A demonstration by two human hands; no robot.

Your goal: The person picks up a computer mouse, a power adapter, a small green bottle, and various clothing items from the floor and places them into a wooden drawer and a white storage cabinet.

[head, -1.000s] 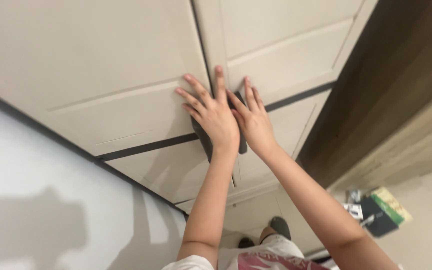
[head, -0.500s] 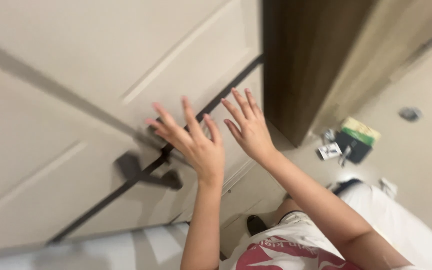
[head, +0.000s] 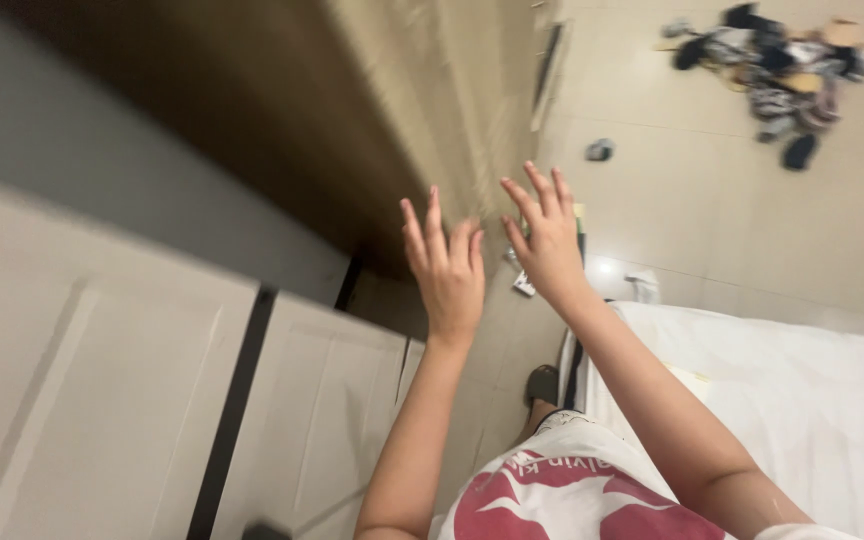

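Hands raised, left hand (head: 449,272) and right hand (head: 549,240) with fingers spread, grip holding nothing, cream cabinet doors (head: 142,400) left, white bed (head: 802,400) right.

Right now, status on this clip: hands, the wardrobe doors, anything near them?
Left hand open, fingers spread, holding nothing. Right hand the same. Both in the air, off the cream wardrobe doors. White bed at right; clutter pile on floor.

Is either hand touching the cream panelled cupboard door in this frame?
No: the left hand and right hand are raised with fingers spread in open air, apart from the cream panelled cupboard door.
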